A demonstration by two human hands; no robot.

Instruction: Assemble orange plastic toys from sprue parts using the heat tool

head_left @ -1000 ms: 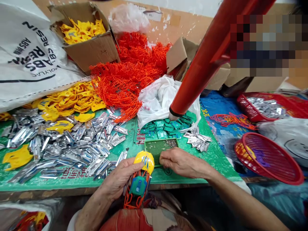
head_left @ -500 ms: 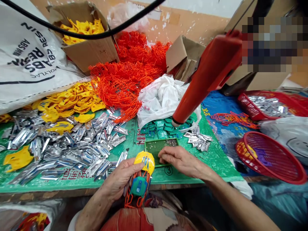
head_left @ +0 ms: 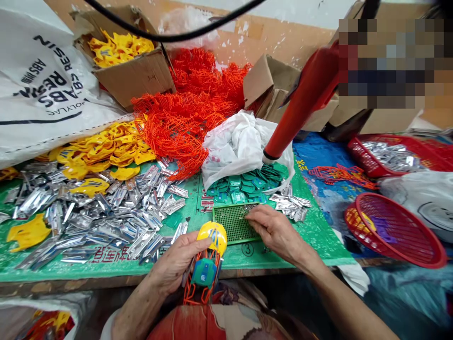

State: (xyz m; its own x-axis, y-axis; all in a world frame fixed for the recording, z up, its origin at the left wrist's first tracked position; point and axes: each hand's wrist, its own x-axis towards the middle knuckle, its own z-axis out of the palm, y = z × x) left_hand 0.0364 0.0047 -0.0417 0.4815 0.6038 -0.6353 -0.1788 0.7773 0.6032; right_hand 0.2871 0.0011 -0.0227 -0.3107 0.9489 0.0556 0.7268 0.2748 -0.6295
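Observation:
My left hand [head_left: 179, 262] is closed around a toy vehicle body [head_left: 203, 274], with its thumb on the rounded yellow shell. Orange frame bars and a green block show below the shell. At the far right part of a shallow green mesh basket [head_left: 235, 224], my right hand [head_left: 271, 231] reaches in with fingertips pinched together. Small metallic bits, too small to name surely, lie by those fingertips. Whatever the fingertips hold is hidden. A red hanging power tool [head_left: 300, 101] points down, its tip above green plastic pieces [head_left: 240, 186] in a white bag [head_left: 239, 141].
Silver plates [head_left: 116, 217] and yellow shells [head_left: 106, 144] cover the left of the table. Behind stand a heap of orange frames [head_left: 180, 108] and a cardboard box [head_left: 130, 75]. At right are a red basket [head_left: 410, 231] and a person, partly blurred out.
My right hand has moved right and slightly up within the mesh basket. The red tool has swung, its tip now farther right. My left hand stays on the toy vehicle body.

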